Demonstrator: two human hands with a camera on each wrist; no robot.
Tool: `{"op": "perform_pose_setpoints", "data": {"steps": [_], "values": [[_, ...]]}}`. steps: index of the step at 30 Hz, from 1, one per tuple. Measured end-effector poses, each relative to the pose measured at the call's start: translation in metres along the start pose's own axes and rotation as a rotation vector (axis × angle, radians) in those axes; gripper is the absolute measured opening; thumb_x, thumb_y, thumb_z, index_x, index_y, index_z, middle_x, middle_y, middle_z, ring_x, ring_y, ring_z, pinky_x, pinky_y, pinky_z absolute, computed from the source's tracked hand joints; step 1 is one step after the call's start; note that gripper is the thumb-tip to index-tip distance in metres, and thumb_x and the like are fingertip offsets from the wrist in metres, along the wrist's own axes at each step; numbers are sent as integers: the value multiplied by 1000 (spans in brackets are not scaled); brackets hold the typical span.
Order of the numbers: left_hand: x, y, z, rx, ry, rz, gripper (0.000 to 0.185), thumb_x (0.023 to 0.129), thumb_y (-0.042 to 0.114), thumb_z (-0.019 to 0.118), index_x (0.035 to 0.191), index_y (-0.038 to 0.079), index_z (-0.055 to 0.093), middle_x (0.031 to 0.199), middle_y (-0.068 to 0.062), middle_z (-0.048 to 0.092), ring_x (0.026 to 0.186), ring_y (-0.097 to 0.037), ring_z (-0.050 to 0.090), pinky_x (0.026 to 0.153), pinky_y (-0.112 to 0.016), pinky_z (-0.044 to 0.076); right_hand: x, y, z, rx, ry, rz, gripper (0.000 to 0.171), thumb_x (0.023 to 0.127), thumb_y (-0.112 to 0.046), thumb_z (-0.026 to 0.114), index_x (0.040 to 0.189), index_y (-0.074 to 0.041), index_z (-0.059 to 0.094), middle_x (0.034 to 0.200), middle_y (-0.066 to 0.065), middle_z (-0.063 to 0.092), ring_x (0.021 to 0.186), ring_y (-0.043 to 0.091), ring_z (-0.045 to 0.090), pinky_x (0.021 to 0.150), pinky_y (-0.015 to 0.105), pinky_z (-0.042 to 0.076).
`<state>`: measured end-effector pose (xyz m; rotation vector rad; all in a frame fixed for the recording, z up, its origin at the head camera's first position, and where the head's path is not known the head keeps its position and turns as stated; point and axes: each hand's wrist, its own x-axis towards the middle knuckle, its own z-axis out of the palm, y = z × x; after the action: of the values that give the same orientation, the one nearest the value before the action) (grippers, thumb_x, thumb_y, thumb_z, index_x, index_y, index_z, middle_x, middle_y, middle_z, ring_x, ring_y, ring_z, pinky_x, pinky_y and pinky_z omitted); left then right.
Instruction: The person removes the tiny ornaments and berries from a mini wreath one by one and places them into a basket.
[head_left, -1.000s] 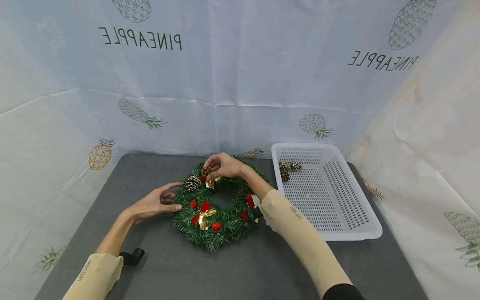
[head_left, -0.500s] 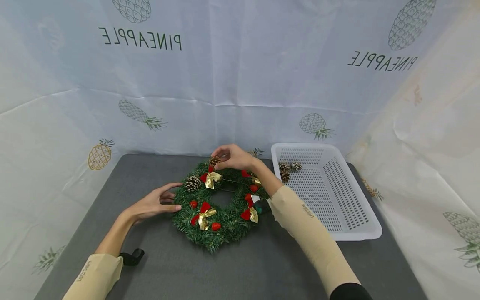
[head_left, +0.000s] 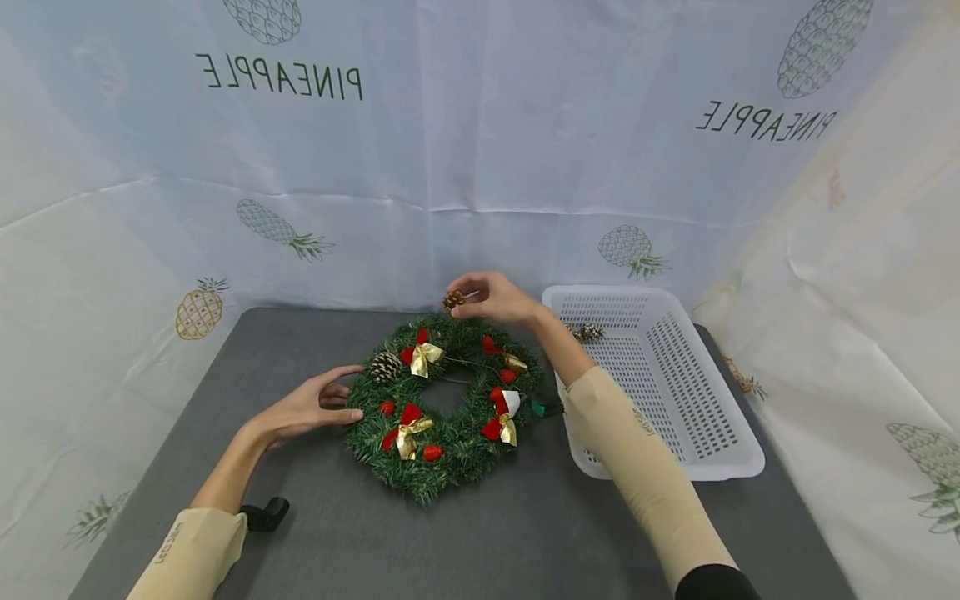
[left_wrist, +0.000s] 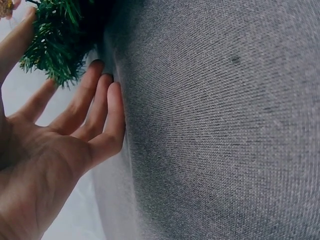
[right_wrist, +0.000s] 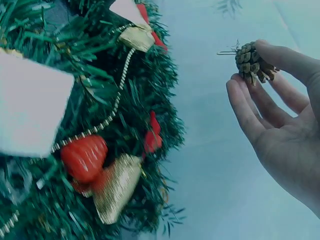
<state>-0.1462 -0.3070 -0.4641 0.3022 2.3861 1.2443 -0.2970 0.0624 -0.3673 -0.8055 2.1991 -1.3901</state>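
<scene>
A green wreath (head_left: 442,475) lies on the dark grey table, trimmed with red-and-gold bows, red berry-like ornaments and a larger pinecone (head_left: 387,367) on its left. At its left rim my left hand (head_left: 311,406) rests with thumb and forefinger spread; the left wrist view shows loosely extended fingers (left_wrist: 77,107) against the greenery. Above the wreath's back edge my right hand (head_left: 497,298) pinches a small brown pinecone (head_left: 453,301) between thumb and fingertips. In the right wrist view that pinecone (right_wrist: 251,62) has a thin wire at its end and is apart from the wreath.
A white perforated basket (head_left: 720,408) stands at the right, with small pinecones (head_left: 591,332) in its back left corner, partly behind my right forearm. A pineapple-print cloth (head_left: 480,167) hangs behind the table. Black straps show on both arms.
My right hand has lifted the small pinecone off the wreath's upper left and carried it right and backward, uncovering a gold bow. The left hand and wreath stay put.
</scene>
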Motion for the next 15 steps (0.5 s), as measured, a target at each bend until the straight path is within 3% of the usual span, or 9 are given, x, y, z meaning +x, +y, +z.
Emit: {"op": "perform_pose_setpoints", "data": {"steps": [9, 15], "values": [[0, -1, 0, 3, 0, 1, 85, 103, 39, 75, 173, 19, 30, 168, -33, 40, 153, -56, 43, 115, -68, 49, -17, -2, -21, -37, 38, 23, 46, 103, -15, 75, 146, -4, 64, 146, 18, 66, 129, 34, 70, 109, 51, 60], [0, -1, 0, 5, 2, 1, 85, 103, 39, 75, 173, 18, 29, 168, -33, 40, 153, -55, 43, 116, -69, 49, -30, 1, -37, -56, 53, 38, 49, 104, -18, 75, 150, -4, 62, 149, 18, 64, 130, 35, 70, 111, 55, 58]]}}
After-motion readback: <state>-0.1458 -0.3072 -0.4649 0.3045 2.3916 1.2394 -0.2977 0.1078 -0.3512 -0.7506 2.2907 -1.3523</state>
